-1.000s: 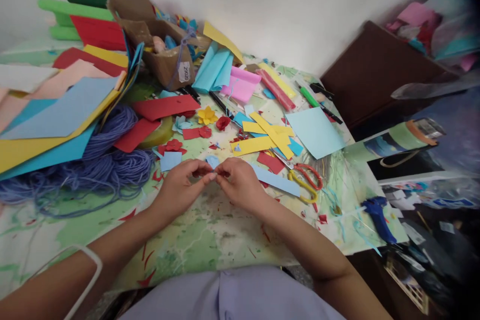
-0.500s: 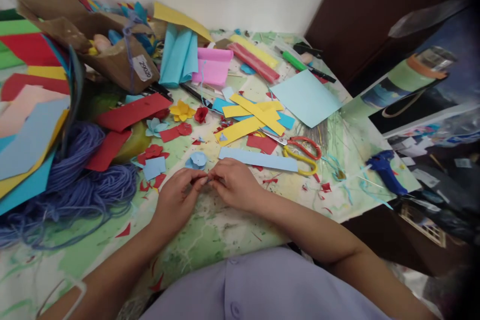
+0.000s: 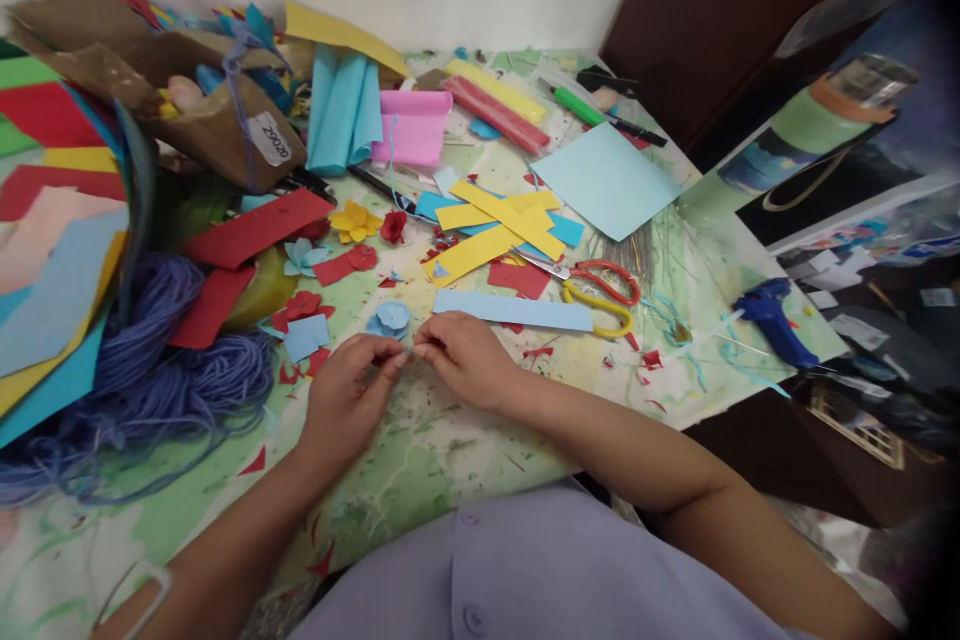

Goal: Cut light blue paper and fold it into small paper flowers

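Observation:
My left hand [image 3: 354,388] and my right hand [image 3: 466,360] meet fingertip to fingertip over the front of the table, both pinched closed. Whatever lies between the fingertips is too small and too covered to make out. Just beyond them sits a light blue paper flower [image 3: 388,318]. A light blue paper strip [image 3: 514,309] lies behind my right hand, its right end by the handles of the scissors [image 3: 609,296]. Left of my left hand are a small blue paper square [image 3: 306,337] and a red paper flower [image 3: 301,308].
Yellow paper strips [image 3: 487,242] cross behind the scissors. A blue glue gun [image 3: 778,322] lies at the right edge, below a tall bottle [image 3: 806,142]. Purple yarn [image 3: 161,370], a brown paper bag [image 3: 202,125] and coloured paper sheets [image 3: 64,270] crowd the left.
The camera view has shifted slightly, so the table things sit a little further left. My hands stay together, with a slightly wider gap between the fingertips.

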{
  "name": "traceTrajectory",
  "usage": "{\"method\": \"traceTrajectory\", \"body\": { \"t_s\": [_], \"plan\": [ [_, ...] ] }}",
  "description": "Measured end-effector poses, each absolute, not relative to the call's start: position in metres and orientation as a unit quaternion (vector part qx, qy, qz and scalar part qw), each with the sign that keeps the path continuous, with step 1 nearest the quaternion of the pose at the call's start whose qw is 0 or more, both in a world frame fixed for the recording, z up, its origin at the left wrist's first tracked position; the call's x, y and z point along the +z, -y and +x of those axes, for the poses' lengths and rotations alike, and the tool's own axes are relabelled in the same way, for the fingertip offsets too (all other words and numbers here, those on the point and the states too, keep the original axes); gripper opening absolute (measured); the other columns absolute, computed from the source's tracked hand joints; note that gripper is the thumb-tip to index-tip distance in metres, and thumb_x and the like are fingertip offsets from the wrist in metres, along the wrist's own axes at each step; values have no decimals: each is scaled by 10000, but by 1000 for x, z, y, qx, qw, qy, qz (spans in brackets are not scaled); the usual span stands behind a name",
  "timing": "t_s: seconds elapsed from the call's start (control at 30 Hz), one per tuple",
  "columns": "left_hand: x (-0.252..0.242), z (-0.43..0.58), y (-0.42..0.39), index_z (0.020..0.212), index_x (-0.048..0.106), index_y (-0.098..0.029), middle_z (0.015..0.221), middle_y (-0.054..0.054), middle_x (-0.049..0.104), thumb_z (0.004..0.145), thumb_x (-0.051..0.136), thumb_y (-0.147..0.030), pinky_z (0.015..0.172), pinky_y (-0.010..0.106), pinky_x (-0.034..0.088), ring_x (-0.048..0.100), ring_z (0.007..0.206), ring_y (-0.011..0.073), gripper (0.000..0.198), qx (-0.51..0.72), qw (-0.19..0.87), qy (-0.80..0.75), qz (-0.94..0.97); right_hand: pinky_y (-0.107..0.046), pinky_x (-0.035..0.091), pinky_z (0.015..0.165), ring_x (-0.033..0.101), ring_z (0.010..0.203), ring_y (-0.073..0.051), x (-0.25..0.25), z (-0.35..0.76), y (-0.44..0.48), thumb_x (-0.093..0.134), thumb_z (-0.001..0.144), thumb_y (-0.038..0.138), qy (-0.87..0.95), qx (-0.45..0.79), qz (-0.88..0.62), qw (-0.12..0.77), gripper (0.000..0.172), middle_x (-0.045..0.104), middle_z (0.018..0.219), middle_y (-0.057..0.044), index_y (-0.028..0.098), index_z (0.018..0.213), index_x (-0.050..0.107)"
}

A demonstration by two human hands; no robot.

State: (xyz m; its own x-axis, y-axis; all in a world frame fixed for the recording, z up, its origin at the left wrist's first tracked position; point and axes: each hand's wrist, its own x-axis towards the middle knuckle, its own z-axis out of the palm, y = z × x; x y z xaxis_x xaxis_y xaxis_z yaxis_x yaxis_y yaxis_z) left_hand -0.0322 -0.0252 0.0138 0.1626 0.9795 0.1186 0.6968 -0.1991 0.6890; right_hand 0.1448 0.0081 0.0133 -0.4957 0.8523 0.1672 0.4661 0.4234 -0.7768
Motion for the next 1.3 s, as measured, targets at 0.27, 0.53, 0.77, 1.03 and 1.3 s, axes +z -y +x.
{"method": "traceTrajectory", "body": {
  "t_s": [0.27,0.53,0.77,1.03,1.3],
  "plan": [
    [3,-33,23,835,590,-188,761,6,622,827,579,-350,671,279,457,594,713,161,163,376,337,-582,637,-248,358,690,512,748,-145,9,141,-1,541,875,204,812,310,-407,279,115,607,755,-27,157,791,604],
    [4,-30,24,869,596,-195,824,31,625,857,522,-346,711,306,449,581,786,187,168,345,309,-549,695,-237,373,702,533,741,-134,7,144,-7,565,852,182,788,312,-416,330,88,626,752,-13,163,789,623],
    [-1,-30,25,840,587,-213,964,56,656,849,526,-364,851,374,437,596,931,229,163,356,259,-539,718,-228,358,662,535,727,-130,2,142,-6,544,868,212,794,279,-443,308,104,637,769,-11,174,802,615],
    [-1,-31,22,973,613,-204,947,61,656,770,618,-431,795,355,462,604,871,228,305,375,330,-553,667,-222,344,644,525,725,-126,0,140,-6,537,867,209,778,303,-451,315,112,622,761,-2,179,773,589],
    [6,-22,20,818,657,-207,789,13,651,659,733,-380,695,288,456,585,759,184,247,443,439,-577,528,-212,349,635,493,674,-113,0,138,-5,533,870,200,743,361,-440,353,140,558,700,21,177,733,548]
  ]
}}
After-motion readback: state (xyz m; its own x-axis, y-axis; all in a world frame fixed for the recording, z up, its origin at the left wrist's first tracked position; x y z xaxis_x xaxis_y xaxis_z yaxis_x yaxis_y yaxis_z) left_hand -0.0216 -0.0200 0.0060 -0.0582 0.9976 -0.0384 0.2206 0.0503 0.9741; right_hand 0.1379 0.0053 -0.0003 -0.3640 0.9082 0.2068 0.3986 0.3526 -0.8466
